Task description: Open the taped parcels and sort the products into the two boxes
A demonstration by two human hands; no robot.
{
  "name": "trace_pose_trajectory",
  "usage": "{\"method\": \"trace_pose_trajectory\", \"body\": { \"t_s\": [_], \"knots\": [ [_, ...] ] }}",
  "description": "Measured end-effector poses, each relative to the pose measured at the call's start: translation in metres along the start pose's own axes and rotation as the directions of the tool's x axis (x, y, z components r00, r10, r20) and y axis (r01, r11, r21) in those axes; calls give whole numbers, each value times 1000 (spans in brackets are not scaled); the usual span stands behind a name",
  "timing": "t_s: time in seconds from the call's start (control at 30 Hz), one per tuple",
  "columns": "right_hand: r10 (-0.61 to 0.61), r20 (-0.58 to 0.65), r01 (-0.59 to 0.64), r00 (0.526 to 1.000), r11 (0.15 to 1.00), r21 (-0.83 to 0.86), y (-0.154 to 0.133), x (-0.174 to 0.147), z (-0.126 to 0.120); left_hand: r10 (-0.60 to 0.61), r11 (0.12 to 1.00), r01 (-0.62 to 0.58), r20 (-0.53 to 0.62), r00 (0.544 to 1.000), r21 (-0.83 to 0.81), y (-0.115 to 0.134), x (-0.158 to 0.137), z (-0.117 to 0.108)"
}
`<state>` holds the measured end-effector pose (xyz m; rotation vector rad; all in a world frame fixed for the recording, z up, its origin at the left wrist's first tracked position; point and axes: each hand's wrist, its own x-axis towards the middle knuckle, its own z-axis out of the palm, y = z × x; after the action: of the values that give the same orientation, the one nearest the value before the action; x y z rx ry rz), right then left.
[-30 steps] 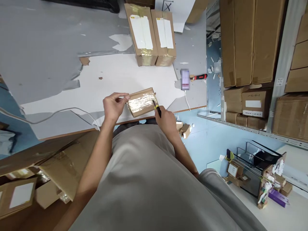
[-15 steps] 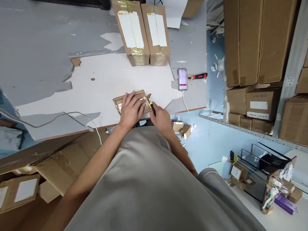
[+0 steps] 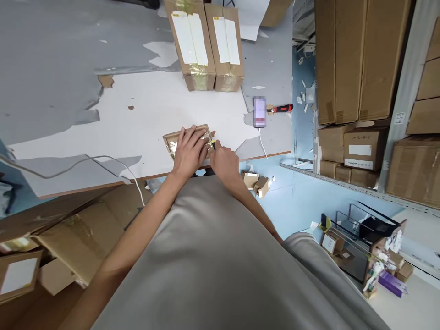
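A small flat cardboard box (image 3: 171, 139) with shiny clear tape lies near the front edge of the worktable. My left hand (image 3: 189, 150) rests on top of it, fingers stretched out flat across the box. At the box's right end, my right hand (image 3: 224, 162) is wrapped round a black and yellow utility knife (image 3: 213, 145). Most of the knife's handle is hidden in my fist, and I cannot make out its blade. The knife's front end is close against the box's right side.
Two taped cartons (image 3: 209, 50) stand at the back. A phone (image 3: 260, 112) with a white cable lies at right beside a red and black cutter (image 3: 282, 108). Shelves of brown boxes (image 3: 360, 142) rise beyond the table. A large open carton (image 3: 82, 229) sits below left.
My right hand has moved slightly left and up along the box's end, and it now covers more of the knife. My left hand stays pressed on the box. The camera view has shifted a little.
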<state>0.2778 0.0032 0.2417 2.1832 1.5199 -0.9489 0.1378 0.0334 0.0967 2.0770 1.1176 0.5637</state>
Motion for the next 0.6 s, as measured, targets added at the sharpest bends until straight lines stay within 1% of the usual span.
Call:
{"method": "trace_pose_trajectory", "body": {
  "t_s": [0.23, 0.4, 0.53, 0.6],
  "knots": [
    [27, -24, -29, 999, 996, -84, -10, 11, -5, -5, 999, 4, -13, 1000, -54, -1, 1, 8],
    [83, -11, -84, 996, 987, -140, -6, 3, -1, -3, 996, 4, 7, 1000, -84, 3, 2, 11],
    [107, -4, -106, 994, 989, -105, -7, 4, 1, 7, 995, -7, -1, 1000, -99, 3, 3, 11],
    [94, 1, -94, 996, 992, -84, -7, 6, 3, 1, 994, -1, -6, 1000, -113, 2, 3, 11]
  ]
}}
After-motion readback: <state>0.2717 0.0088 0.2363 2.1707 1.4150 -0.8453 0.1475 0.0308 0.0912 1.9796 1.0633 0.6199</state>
